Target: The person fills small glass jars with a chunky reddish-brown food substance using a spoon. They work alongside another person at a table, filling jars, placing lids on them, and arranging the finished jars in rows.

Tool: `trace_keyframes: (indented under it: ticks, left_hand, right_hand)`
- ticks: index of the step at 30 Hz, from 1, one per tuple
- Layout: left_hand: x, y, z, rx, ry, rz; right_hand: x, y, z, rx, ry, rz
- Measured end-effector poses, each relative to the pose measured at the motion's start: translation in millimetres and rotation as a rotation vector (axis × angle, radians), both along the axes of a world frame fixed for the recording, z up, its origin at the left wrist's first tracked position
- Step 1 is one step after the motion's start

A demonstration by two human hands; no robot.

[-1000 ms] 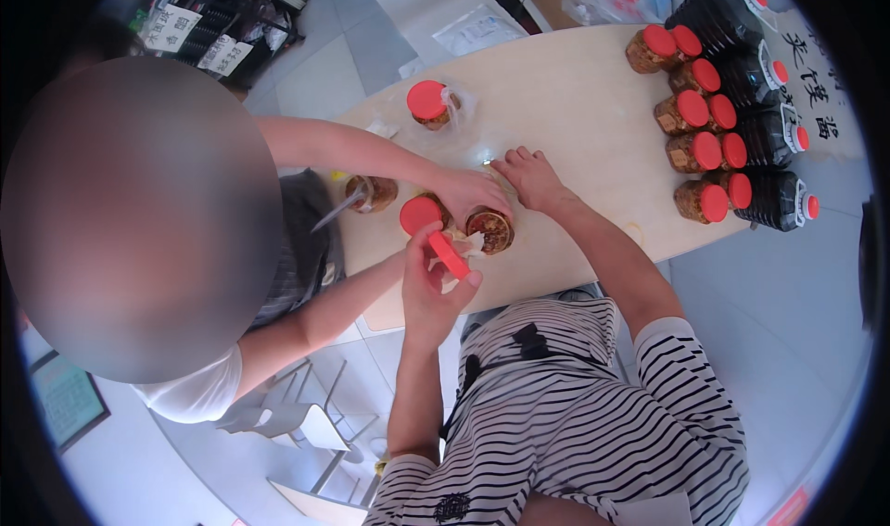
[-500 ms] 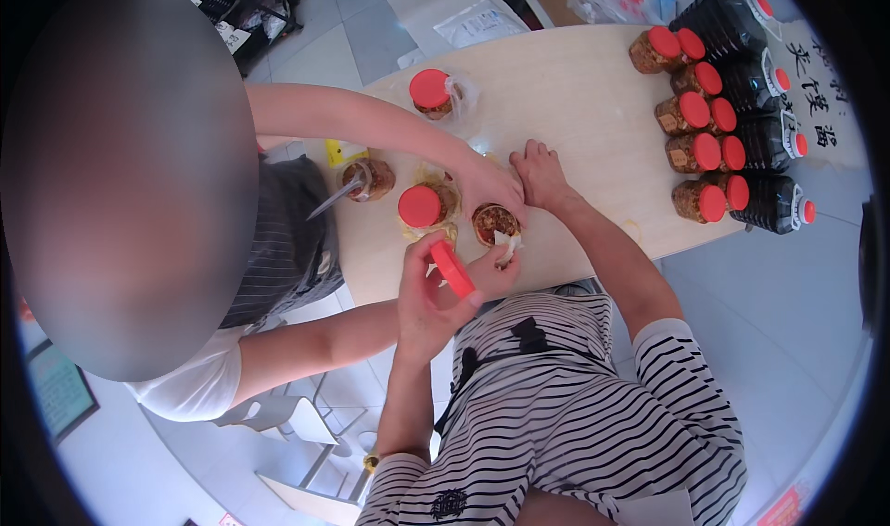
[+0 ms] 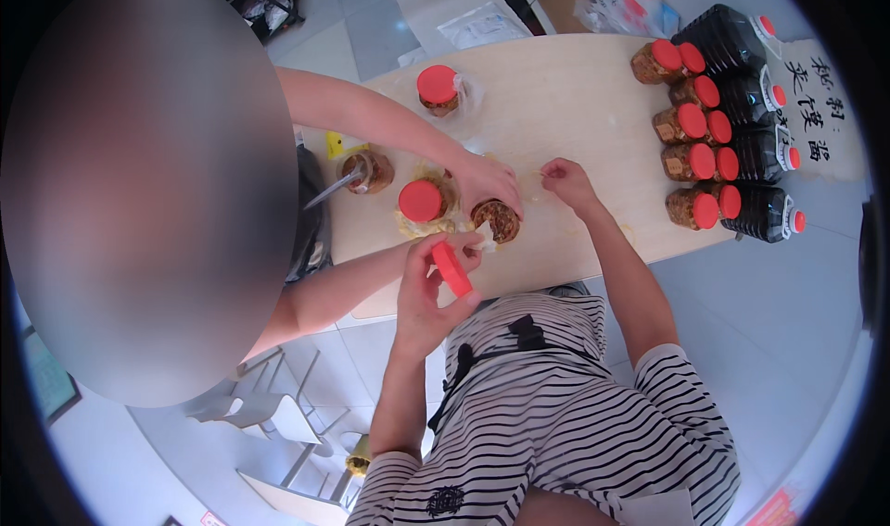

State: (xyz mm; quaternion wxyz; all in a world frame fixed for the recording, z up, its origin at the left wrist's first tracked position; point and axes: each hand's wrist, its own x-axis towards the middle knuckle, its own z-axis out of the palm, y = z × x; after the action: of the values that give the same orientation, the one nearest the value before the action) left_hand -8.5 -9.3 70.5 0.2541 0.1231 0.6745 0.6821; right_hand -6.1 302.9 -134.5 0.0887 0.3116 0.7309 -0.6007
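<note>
My left hand (image 3: pixel 425 299) grips a red jar lid (image 3: pixel 451 268), tilted on edge above the table's near side. Just beyond it stands an open glass jar of chunky brown sauce (image 3: pixel 495 220). A co-worker's hand (image 3: pixel 489 185) steadies that jar from the far side. The co-worker's other hand, partly behind mine, holds a crumpled white tissue (image 3: pixel 486 238) against the jar's rim. To the right of the jar, my right hand (image 3: pixel 569 183) is over the tabletop with its fingers curled together. Whatever its fingertips pinch, if anything, is too small to make out.
Left of the open jar are a red-lidded jar (image 3: pixel 422 201) on crumpled wrapping and an open jar (image 3: pixel 369 172) with a utensil handle sticking out. Another lidded jar (image 3: pixel 438 88) stands farther back. Several sauce jars (image 3: pixel 688 163) and dark jugs (image 3: pixel 762 213) line the right end.
My right hand has drawn back from beside the jar, its fingers now curled. The co-worker's tissue has shifted left along the jar's rim. My left hand keeps the lid nearly where it was.
</note>
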Motion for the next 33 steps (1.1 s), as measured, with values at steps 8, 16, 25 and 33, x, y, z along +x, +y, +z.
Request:
trace_keyframes:
  ticks: [8, 16, 25, 33]
  left_hand:
    - [12, -37, 3, 0.010, -0.132, -0.073]
    - [15, -50, 0, -0.005, -0.102, -0.189]
    - [15, -61, -3, -0.006, -0.065, -0.180]
    - [19, -70, -7, -0.022, -0.063, -0.147]
  right_hand:
    - [34, -12, 82, -0.289, 0.161, -0.163]
    - [47, -44, 116, -0.343, 0.246, -0.172]
    - [42, -107, 113, 0.718, 0.750, 0.209]
    - [49, -119, 93, 0.806, 0.731, 0.424]
